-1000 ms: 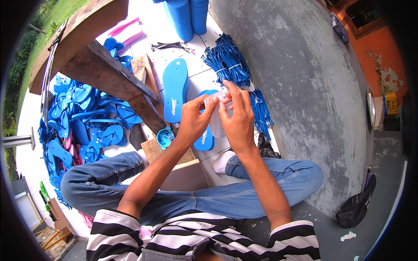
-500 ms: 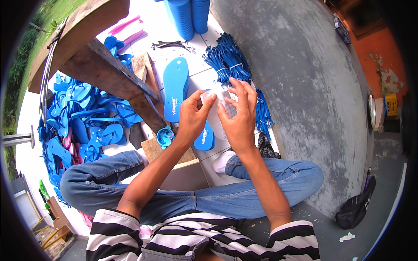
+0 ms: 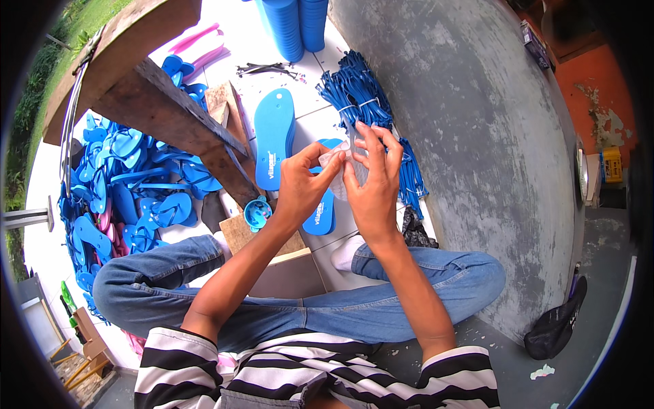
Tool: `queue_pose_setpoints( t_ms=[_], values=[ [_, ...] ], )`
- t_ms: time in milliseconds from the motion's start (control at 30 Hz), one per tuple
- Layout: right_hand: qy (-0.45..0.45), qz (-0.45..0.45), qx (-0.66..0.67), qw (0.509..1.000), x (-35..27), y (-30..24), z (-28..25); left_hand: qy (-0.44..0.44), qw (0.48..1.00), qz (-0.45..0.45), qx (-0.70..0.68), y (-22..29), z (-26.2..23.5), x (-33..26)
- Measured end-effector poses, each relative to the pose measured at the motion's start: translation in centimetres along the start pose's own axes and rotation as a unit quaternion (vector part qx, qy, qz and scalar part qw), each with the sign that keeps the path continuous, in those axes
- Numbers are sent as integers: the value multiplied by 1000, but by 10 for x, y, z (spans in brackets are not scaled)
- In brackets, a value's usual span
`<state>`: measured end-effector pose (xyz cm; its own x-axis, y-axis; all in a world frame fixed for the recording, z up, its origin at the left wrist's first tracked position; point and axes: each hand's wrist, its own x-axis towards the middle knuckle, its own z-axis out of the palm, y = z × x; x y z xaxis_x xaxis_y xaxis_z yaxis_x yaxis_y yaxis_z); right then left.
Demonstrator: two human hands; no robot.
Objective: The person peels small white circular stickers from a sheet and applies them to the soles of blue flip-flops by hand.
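Note:
Both my hands are raised close together over the white floor, pinching a thin clear plastic piece, perhaps a small bag [image 3: 338,185]. My left hand [image 3: 302,180] is closed, its thumb and forefinger on the plastic's upper edge. My right hand [image 3: 374,184] has thumb and fingertips gathered at the same edge, the other fingers raised and bent. Just left of my left hand lies a stack of blue flip-flop soles [image 3: 272,140]. A second blue sole stack [image 3: 319,215] sits beneath my hands, partly covered by them. Beyond my right hand are tied bundles of blue straps [image 3: 354,92].
A big heap of blue flip-flops [image 3: 129,184] lies at left, behind a slanted wooden beam [image 3: 184,112]. Near my left forearm, a small blue cup [image 3: 258,213] stands by a wooden board. A grey wall [image 3: 470,157] rises at right. Tall blue sole stacks [image 3: 283,31] stand far ahead.
My fingertips have shifted slightly, and the clear plastic now looks more bunched and folded between them. The things on the floor have not moved.

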<state>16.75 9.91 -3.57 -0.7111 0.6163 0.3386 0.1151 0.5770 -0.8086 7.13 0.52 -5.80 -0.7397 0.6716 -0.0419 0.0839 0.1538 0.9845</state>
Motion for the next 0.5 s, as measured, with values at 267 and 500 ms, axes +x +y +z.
queue_pose_setpoints(
  t_ms=[267,500],
  values=[
    [-8,-6,-14,1000,0,4,-1,10,999,7,-31,-6,4,-1],
    [-2,-26,-55,998,-3,3,5,14,1000,-7,6,-6,2,-1]
  ],
)
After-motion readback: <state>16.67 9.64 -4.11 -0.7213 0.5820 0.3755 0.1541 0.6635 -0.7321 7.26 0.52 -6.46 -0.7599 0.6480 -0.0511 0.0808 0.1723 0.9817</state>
